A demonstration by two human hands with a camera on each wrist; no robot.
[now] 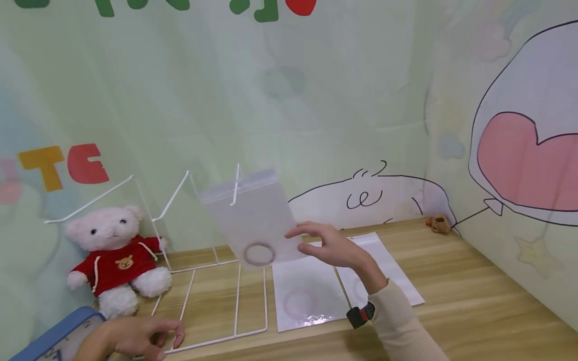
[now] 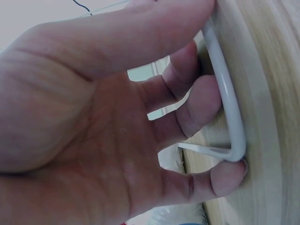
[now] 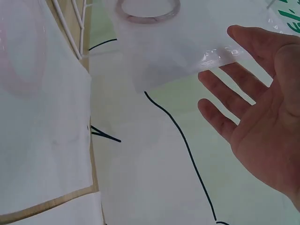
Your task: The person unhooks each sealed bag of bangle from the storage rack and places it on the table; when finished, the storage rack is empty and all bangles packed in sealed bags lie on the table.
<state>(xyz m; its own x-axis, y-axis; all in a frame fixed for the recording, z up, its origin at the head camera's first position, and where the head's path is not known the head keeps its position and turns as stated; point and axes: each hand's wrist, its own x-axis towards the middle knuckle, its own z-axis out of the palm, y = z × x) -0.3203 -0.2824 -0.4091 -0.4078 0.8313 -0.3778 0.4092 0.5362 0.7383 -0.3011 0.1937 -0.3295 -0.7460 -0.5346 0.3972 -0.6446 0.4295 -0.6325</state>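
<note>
At the lower left my left hand (image 1: pixel 131 337) curls its fingers round the front base wire of a white wire rack (image 1: pixel 212 342). In the left wrist view, thumb and fingertips lie along the bent wire (image 2: pixel 229 108), close over the table. A translucent zip bag (image 1: pixel 253 220) with a pale ring (image 1: pixel 259 254) inside slants at the rack's right prong (image 1: pixel 236 185), whose tip crosses in front of its top strip. My right hand (image 1: pixel 331 244) is at the bag's right edge, thumb and forefinger spread apart. In the right wrist view, the thumb (image 3: pixel 253 40) overlaps the bag, with the other fingers fairly straight.
Two white sheets or bags lie on the wooden table right of the rack, the nearer one (image 1: pixel 311 281) showing a pale ring outline. A plush bear (image 1: pixel 122 265) in red sits behind the rack's left side. A blue-framed clock (image 1: pixel 54 333) is at lower left. One small brown figure (image 1: pixel 438 224) stands far right.
</note>
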